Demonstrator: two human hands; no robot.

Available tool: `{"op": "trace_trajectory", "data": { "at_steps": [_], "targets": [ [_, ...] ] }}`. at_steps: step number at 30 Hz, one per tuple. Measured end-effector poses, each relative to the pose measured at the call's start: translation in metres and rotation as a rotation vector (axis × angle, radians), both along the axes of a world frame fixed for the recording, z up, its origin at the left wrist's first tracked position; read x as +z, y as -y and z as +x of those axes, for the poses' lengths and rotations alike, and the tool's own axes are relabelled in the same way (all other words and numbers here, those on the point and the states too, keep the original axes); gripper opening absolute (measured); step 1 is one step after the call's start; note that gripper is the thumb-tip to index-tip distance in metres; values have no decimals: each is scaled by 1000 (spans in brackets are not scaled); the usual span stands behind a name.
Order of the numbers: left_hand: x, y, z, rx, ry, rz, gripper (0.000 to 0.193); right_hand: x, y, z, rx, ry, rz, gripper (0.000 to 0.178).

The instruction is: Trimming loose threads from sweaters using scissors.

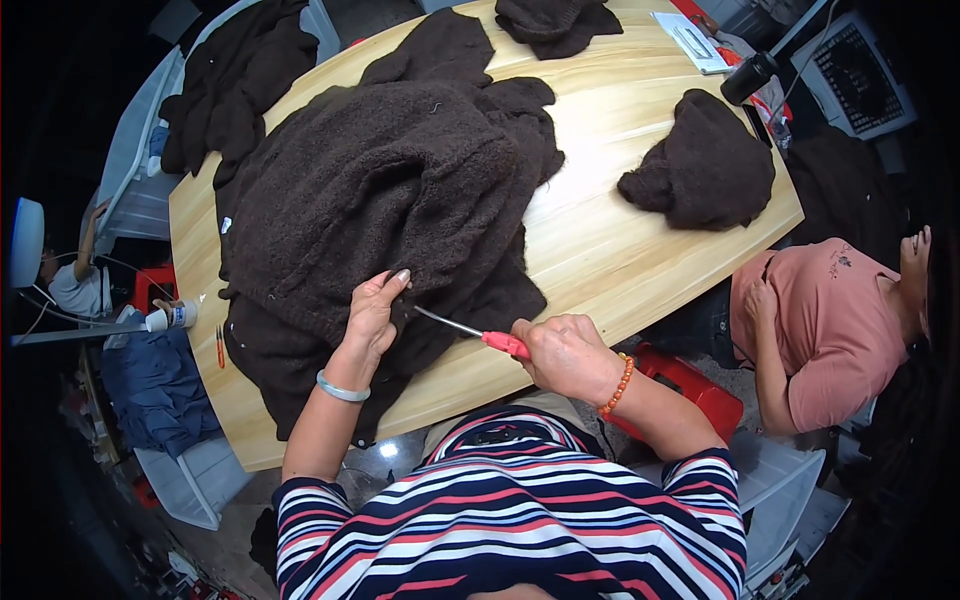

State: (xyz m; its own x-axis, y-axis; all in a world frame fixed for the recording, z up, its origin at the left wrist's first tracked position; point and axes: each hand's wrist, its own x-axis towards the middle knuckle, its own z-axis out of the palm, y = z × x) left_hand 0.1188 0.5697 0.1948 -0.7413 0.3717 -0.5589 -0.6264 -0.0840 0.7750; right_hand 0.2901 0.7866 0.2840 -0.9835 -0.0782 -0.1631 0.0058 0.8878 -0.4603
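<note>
A large dark brown knitted garment (370, 190) lies heaped over the left and middle of the wooden table. My left hand (372, 312) pinches a bit of its near edge between thumb and fingers. In my right hand (568, 352) is a hand tool with a red-pink handle (505, 344) and a thin metal shaft (447, 322). The shaft points left toward the pinched knit, its tip just short of my left fingertips. From this view the exact kind of tool cannot be made out.
More brown knit pieces lie on the table (600, 130), one folded at the right (715, 165). An orange-handled tool (220, 348) and a white tub (182, 313) sit at the left edge. A person in a pink shirt (825, 320) is at the right, another person (80, 285) far left.
</note>
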Motion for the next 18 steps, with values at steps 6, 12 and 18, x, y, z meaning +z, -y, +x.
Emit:
{"op": "trace_trajectory", "data": {
  "at_steps": [6, 12, 18],
  "targets": [
    [-12, 13, -8, -21, 65, 93, 5, -1, -9, -5, -18, 36, -51, 11],
    [17, -8, 4, -19, 77, 113, 9, -5, -17, -20, -82, 62, -91, 17],
    [16, -1, -6, 123, 137, 103, 8, 10, -26, -13, 3, 166, -57, 20]
  ]
}}
